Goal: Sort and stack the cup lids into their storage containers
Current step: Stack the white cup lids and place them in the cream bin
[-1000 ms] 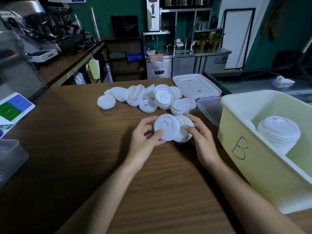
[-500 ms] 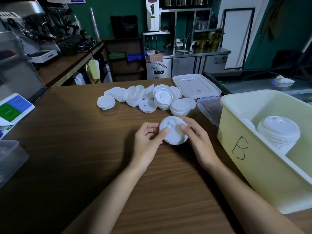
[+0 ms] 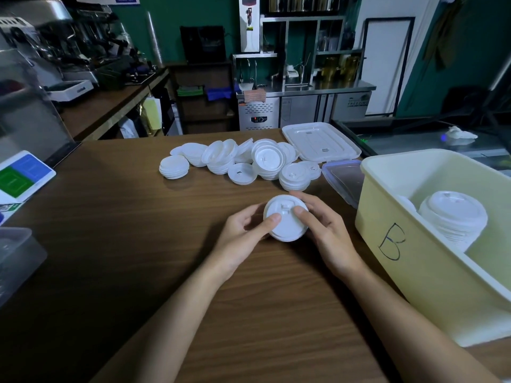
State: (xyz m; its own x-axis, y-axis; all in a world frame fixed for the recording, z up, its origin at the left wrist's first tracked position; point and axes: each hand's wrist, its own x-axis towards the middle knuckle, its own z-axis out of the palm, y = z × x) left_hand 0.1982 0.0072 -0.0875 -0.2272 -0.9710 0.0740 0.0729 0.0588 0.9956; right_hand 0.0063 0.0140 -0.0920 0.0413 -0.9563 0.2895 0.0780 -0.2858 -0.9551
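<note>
A small stack of white cup lids (image 3: 286, 225) sits just above the wooden table between both hands. My left hand (image 3: 240, 239) grips its left side, thumb on top. My right hand (image 3: 323, 230) grips its right side, thumb pressing the top lid. Behind them lies a pile of loose white lids (image 3: 237, 161) in several short stacks. To the right stands a pale yellow container marked "B" (image 3: 392, 244), holding a tall stack of lids (image 3: 453, 217).
A white container lid (image 3: 320, 140) lies behind the pile, and a clear blue-rimmed lid (image 3: 343, 178) leans by the yellow container. A clear plastic box (image 3: 13, 258) sits at the left edge, with a blue-green card (image 3: 19, 175) beyond it.
The two offset lids have been brought together into one aligned stack. Both hands have closed in around it and drawn it slightly nearer.
</note>
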